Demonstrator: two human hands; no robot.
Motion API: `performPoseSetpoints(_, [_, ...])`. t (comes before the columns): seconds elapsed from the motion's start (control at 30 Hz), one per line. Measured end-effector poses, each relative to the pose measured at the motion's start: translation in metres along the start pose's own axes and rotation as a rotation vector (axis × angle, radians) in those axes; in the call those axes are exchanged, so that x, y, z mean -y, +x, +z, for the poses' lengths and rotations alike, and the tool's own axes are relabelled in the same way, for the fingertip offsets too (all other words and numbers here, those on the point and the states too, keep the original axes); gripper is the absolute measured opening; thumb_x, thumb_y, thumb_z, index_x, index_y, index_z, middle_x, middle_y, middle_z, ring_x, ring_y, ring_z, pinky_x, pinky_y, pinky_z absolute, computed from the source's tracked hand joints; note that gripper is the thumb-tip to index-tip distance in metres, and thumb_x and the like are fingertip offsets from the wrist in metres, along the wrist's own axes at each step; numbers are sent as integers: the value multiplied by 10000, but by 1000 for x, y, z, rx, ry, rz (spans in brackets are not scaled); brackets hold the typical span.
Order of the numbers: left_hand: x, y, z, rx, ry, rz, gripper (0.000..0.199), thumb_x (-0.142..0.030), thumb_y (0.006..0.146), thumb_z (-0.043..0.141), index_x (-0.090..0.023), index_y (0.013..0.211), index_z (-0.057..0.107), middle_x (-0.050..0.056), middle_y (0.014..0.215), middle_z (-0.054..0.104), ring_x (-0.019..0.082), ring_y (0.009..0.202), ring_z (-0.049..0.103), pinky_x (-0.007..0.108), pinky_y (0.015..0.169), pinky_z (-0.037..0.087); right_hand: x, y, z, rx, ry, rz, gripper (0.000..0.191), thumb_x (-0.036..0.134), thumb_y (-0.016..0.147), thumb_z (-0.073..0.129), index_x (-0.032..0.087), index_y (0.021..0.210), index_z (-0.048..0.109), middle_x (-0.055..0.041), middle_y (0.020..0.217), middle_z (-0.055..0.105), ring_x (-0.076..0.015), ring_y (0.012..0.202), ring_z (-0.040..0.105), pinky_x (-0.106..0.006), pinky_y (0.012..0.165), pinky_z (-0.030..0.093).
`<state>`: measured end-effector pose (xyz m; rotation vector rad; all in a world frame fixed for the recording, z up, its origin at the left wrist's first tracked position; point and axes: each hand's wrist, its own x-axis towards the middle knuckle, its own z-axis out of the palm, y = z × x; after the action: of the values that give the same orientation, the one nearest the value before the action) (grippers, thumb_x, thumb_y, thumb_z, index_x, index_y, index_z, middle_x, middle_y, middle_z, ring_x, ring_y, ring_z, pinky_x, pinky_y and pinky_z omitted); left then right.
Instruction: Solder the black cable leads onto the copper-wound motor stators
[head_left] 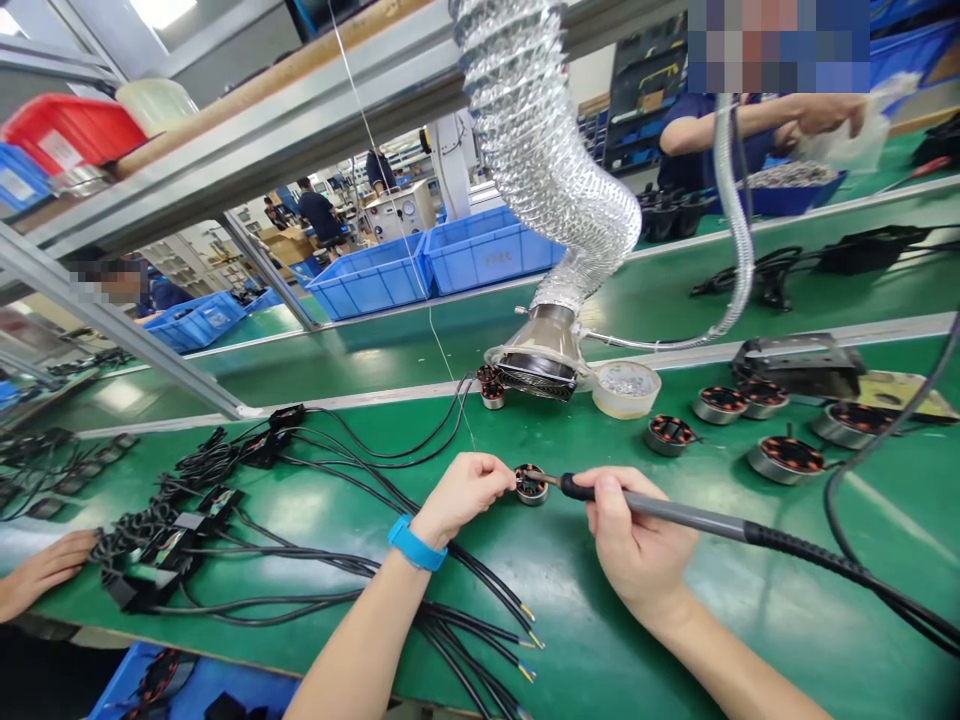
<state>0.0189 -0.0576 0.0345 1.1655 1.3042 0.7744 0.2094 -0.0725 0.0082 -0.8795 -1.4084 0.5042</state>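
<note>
My right hand [637, 540] is wrapped round the grey handle of a soldering iron [675, 512], whose tip points left onto a small round motor stator [532, 492] lying on the green bench. On the stator's left side, the fingertips of my left hand [469, 495] are pinched together close to its rim. A thin solder wire [442, 352] hangs from above and runs down to that hand; its end between the fingers is too small to make out. A blue band circles my left wrist.
A fume hood [544, 350] on a silver duct hangs just beyond the stator. Several stators [787, 460] and a round tub [627, 390] stand at right. Black cables [360, 560] with stripped ends spread left. Another person's hand [52, 570] rests at far left.
</note>
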Motion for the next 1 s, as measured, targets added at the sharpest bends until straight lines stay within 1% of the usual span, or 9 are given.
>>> performPoseSetpoints(0.13, [0,0,0,-4,13,1,208,-337,710,637,-134,691,595,-75,512,367,38,439,249,230,439,123,1,3,1,67,-40,14,173,250,990,508,195,926,659,-18,809,668,-146,733,657,-257,697,508])
performPoseSetpoints(0.27, [0,-1,0,-6,-13,-7,214,-340,703,636,-133,682,587,-72,517,381,32,433,247,223,434,125,1,10,7,208,-80,-29,160,232,989,508,218,1074,643,-22,916,656,-144,822,648,-261,761,511])
performPoseSetpoints(0.33, [1,0,0,0,-36,-8,204,-332,701,632,-134,689,587,-73,522,389,29,425,248,221,430,124,-4,10,12,316,-102,-64,224,225,967,537,229,1182,600,-42,1046,628,-156,911,633,-283,829,508])
performPoseSetpoints(0.43, [3,2,0,20,-72,0,195,-324,705,624,-132,699,590,-74,523,390,30,417,258,220,427,122,-18,5,19,469,-141,-65,475,218,887,632,240,1337,483,-84,1252,520,-194,1065,590,-320,917,500])
performPoseSetpoints(0.57, [2,2,-4,-16,-41,11,193,-324,711,613,-134,689,589,-73,519,385,37,425,260,220,436,128,-34,3,23,601,-140,-68,509,142,897,558,259,1375,425,-90,1280,462,-167,1015,599,-303,892,511])
performPoseSetpoints(0.7, [2,4,-10,-157,91,119,157,-270,707,576,-127,653,613,-69,484,370,51,449,272,219,462,180,-35,11,19,614,-151,-84,458,113,899,536,239,1328,437,-85,1227,464,-149,945,595,-297,865,510])
performPoseSetpoints(0.8, [6,9,-14,-190,136,162,154,-256,715,581,-124,647,623,-67,476,377,54,455,274,217,472,203,-36,13,17,589,-171,-122,429,119,902,538,232,1305,445,-89,1195,471,-155,907,594,-299,823,520])
performPoseSetpoints(0.93, [10,13,-20,-94,89,138,282,-385,748,675,-107,713,652,-56,514,446,43,423,322,205,436,217,-45,10,17,544,-179,-151,415,122,909,524,231,1301,440,-95,1183,473,-168,923,601,-307,825,529])
performPoseSetpoints(1.0, [11,13,-24,-8,67,104,402,-484,730,720,-86,768,679,-19,567,539,56,423,419,207,438,306,-50,9,17,513,-173,-154,412,128,905,528,231,1295,443,-94,1177,477,-171,927,609,-308,830,534])
